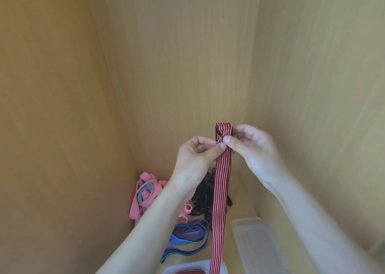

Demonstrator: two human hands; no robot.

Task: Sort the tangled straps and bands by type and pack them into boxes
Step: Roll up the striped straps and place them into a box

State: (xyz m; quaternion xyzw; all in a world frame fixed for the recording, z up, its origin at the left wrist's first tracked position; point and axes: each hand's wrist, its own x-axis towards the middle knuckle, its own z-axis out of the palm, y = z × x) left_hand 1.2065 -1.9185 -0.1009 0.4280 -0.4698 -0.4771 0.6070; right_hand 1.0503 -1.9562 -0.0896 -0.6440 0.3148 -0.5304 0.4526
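Striped band: we hold the red-and-black band [222, 173] up in the middle; it hangs straight down toward us.
Left hand: our left hand [195, 159] pinches the band near its top, thumb pressed on it.
Right hand: our right hand [254, 148] pinches the same spot from the right.
Pile: pink bands [141, 192] far left, black straps [201, 199] beside them, a blue band [187, 236] nearer.
Boxes: a clear box [256, 242] on the right; a near box [177, 266] holds another striped band [190, 271].

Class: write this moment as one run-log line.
left hand pinches striped band | right hand pinches striped band | band hangs down | black straps, pink bands below
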